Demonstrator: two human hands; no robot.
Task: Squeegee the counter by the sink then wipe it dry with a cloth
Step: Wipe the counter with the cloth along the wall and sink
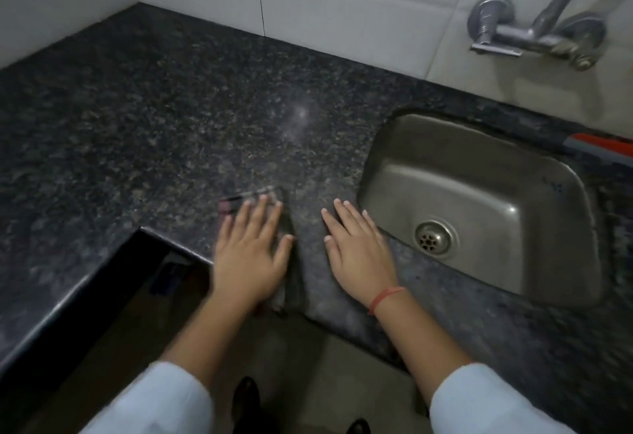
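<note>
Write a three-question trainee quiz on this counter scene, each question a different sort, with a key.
1. True or false: the left hand lies flat on a dark object near the counter edge.
2. Which side of the right hand is the sink on? A) the person's left B) the person's right C) behind the wrist
3. Fill in: the right wrist wears a thin ____ band.

Key: 1 true; 2 B; 3 red. The dark object is too blurred to identify, and neither hand holds a squeegee or cloth that can be recognised.
</note>
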